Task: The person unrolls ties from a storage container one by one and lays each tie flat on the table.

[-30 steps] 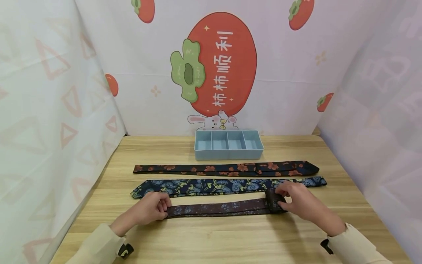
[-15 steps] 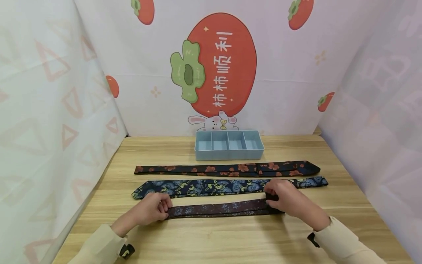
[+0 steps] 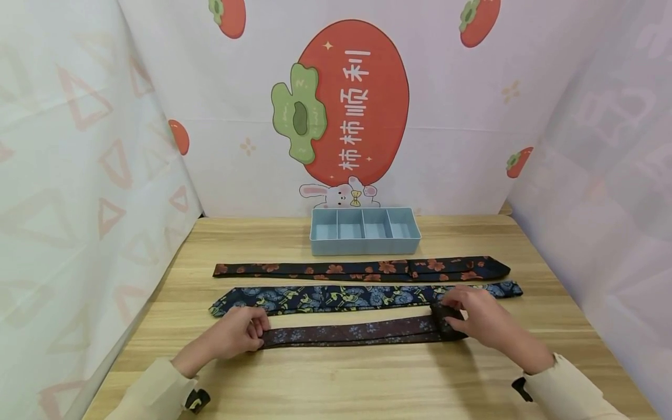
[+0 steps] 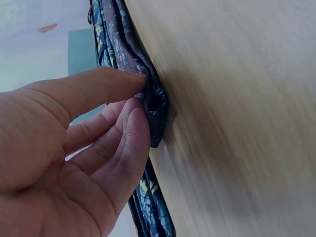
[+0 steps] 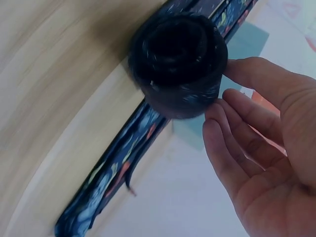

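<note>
A dark maroon necktie with small blue flowers (image 3: 357, 332) lies lengthwise nearest me, its right end wound into a roll (image 3: 446, 322). At its left end my left hand (image 3: 238, 333) pinches the fabric between thumb and fingers; the left wrist view shows the tie's folded tip (image 4: 155, 116) at the fingertips. My right hand (image 3: 485, 324) holds the roll by its side with thumb and fingertips. In the right wrist view the spiral layers of the roll (image 5: 180, 98) face the camera.
Behind it lie a navy tie with blue and yellow figures (image 3: 346, 296) and a dark tie with orange flowers (image 3: 336, 269). Farther back, against the printed cloth backdrop (image 3: 236, 169), stands a light blue divided box (image 3: 364, 247). All rest on a wooden table (image 3: 336, 385).
My right hand first shifted left over the roll, then came back right with it. The tie and my left hand have slid slightly left.
</note>
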### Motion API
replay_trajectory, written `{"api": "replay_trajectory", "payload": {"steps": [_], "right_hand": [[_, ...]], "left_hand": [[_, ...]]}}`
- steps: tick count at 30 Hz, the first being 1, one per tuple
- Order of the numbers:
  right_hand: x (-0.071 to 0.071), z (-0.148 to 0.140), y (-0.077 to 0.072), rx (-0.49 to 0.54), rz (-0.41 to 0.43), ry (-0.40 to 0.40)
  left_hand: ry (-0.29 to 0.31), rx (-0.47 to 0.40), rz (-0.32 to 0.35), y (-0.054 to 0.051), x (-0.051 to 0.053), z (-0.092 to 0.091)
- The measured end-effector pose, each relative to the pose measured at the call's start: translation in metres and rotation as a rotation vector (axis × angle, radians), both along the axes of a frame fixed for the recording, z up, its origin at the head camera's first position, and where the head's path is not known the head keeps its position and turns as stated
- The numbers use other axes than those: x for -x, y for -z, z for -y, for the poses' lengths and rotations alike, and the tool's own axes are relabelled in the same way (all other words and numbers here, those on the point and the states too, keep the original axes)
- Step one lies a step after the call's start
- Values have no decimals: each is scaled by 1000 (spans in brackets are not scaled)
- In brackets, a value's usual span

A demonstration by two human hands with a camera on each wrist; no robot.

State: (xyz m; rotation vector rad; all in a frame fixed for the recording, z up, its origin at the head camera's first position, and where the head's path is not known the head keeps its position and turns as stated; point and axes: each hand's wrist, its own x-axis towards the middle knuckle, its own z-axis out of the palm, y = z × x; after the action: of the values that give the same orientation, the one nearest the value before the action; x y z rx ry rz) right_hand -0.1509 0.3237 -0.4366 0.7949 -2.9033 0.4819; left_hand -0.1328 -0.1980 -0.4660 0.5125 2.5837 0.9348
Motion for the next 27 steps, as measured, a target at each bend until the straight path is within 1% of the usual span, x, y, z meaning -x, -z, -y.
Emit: {"api": "replay_trajectory", "payload": {"steps": [3,7,10,14,18,22,25,27], "right_hand": [[-1,-10,0,9,-8,4],[-1,-17,1,13,41,7],[0,-17,1,12,60,1],[2,-10,-5,2,67,-5],[5,3,-8,3,111,-26],[10,14,-4,-3,145,-46],[10,17,1,-28,136,-40],[10,15,4,-40,113,-34]], "left_hand": [[0,9,-14,0,-1,5],[-9,20,-26,0,-2,10],[-9,12,-27,-1,-3,11],[2,-4,-27,-3,-4,11],[0,1,-28,-3,-4,11],[-10,9,-24,-2,-3,12],[-19,7,-18,-2,-3,13],[-24,6,-18,-1,-3,15]]}}
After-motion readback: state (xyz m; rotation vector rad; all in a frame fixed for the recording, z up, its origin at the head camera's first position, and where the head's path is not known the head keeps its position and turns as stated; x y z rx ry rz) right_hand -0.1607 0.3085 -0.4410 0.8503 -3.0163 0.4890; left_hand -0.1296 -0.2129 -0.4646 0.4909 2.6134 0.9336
